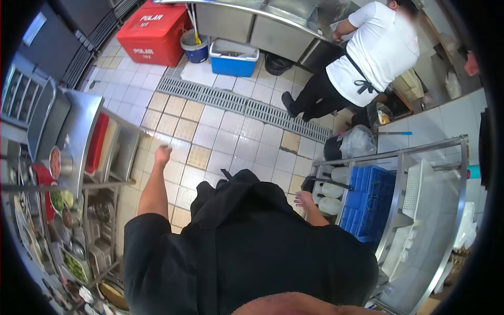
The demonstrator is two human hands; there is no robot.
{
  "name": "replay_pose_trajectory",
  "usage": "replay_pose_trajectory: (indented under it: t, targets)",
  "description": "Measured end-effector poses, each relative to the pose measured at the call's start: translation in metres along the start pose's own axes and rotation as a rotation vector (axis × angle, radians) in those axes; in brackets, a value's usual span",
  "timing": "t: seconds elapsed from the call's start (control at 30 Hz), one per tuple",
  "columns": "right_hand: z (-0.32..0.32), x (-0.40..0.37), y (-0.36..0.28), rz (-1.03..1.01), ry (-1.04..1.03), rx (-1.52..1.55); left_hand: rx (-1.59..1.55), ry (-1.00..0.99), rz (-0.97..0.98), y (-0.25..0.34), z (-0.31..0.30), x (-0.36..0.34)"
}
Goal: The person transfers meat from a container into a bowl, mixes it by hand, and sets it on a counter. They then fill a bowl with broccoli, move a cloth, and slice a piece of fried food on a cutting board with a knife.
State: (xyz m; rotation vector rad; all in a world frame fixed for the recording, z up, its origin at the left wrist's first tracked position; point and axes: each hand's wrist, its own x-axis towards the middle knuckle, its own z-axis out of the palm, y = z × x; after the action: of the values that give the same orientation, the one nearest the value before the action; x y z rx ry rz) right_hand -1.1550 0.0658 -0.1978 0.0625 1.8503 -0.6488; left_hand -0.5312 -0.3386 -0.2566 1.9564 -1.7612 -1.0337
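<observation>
While our left hand (163, 154) curls, whether gripping we cannot tell, our right hand (303, 200) loosely spread near white plastic jugs (330, 190), round steel pot (66, 165) holding red food.

White jugs (329, 190): several, bunched together, just beside right hand (303, 199).
Blue crate (362, 185): plastic, past the jugs from right hand.
Steel table (84, 113): shiny, outward of left hand (164, 154), apart.

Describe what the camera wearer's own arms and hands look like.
The left sleeve and right sleeve are short and plain black, leaving both forearms bare. The left hand and right hand wear no gloves; whether either bears a ring is too small to tell.
</observation>
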Motion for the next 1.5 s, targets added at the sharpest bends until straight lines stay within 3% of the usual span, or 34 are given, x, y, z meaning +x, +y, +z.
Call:
replay_pose_trajectory:
  t: [0.07, 0.1, 0.23, 0.3, 0.33, 0.37, 0.4, 0.43, 0.47, 0.5, 0.53, 0.57, 0.6, 0.67, 0.77, 0.87, 0.93, 1.03, 1.17, 1.2, 1.23, 1.37, 1.47, 1.5]
  targets:
    - [0.007, 0.013, -0.026, -0.023, 0.032, 0.078, -0.258, -0.029, 0.000, 0.149, -0.024, 0.041]
    - [0.006, 0.034, -0.034, -0.008, 0.006, 0.106, -0.267, -0.024, 0.075, 0.194, -0.023, 0.059]
    - [0.030, 0.111, -0.114, -0.132, -0.006, 0.105, -0.269, -0.067, 0.277, 0.285, -0.001, 0.110]
    - [0.054, 0.157, -0.184, -0.218, -0.032, 0.141, -0.062, 0.001, 0.397, 0.250, 0.022, 0.128]
    - [0.079, 0.137, -0.245, -0.302, 0.044, 0.202, 0.033, -0.019, 0.203, 0.236, 0.028, 0.121]
    - [0.081, 0.178, -0.282, -0.408, -0.239, 0.240, 0.080, -0.119, -0.013, 0.210, 0.035, 0.115]
    - [0.103, 0.233, -0.320, -0.327, -0.100, 0.218, 0.218, -0.140, -0.060, 0.171, 0.045, 0.104]
    - [0.117, 0.225, -0.384, -0.471, -0.151, 0.035, 0.347, -0.103, 0.034, 0.096, 0.065, 0.094]
    - [0.133, 0.211, -0.452, -0.626, -0.181, -0.133, 0.728, -0.557, 0.015, 0.035, 0.072, 0.091]
    - [0.151, 0.157, -0.523, -0.608, -0.192, -0.149, 0.943, -0.731, 0.146, 0.000, 0.062, 0.073]
    - [0.160, 0.168, -0.574, -0.675, -0.341, -0.111, 0.764, -0.846, -0.162, 0.000, 0.045, 0.022]
    - [0.181, 0.140, -0.629, -0.608, -0.249, 0.025, 0.559, -0.805, -0.467, 0.019, 0.039, 0.003]
    - [0.190, 0.141, -0.682, -0.687, -0.322, 0.009, 0.448, -0.784, -0.629, 0.030, 0.037, 0.000]
    - [0.204, 0.110, -0.776, -0.791, -0.439, 0.092, 0.267, -0.734, -0.840, 0.049, 0.040, 0.013]
    - [0.212, 0.089, -0.895, -0.858, -0.409, 0.210, 0.028, -0.634, -0.997, 0.074, 0.062, 0.075]
    - [0.198, 0.105, -0.997, -0.983, -0.462, 0.274, -0.309, -0.374, -0.915, 0.118, 0.078, 0.199]
    - [0.183, 0.098, -1.061, -1.030, -0.416, 0.269, -0.577, -0.182, -0.643, 0.200, 0.058, 0.276]
    - [0.146, 0.121, -1.159, -1.126, -0.410, 0.283, -0.576, -0.101, -0.510, 0.337, 0.032, 0.359]
    - [0.075, 0.201, -1.283, -1.067, -0.582, 0.413, -0.501, -0.093, -0.365, 0.397, 0.026, 0.413]
    - [0.050, 0.233, -1.310, -1.021, -0.411, 0.411, -0.478, -0.065, -0.314, 0.407, 0.027, 0.413]
    - [0.022, 0.266, -1.335, -0.977, -0.242, 0.405, -0.384, -0.051, -0.404, 0.412, 0.031, 0.407]
    - [-0.067, 0.325, -1.365, -0.813, 0.034, 0.559, -0.192, -0.086, -0.713, 0.406, 0.062, 0.360]
    - [-0.110, 0.398, -1.366, -0.722, 0.105, 0.987, -0.245, -0.117, -0.846, 0.397, 0.078, 0.324]
    - [-0.112, 0.423, -1.363, -0.653, 0.109, 1.007, -0.257, -0.118, -0.883, 0.400, 0.078, 0.318]
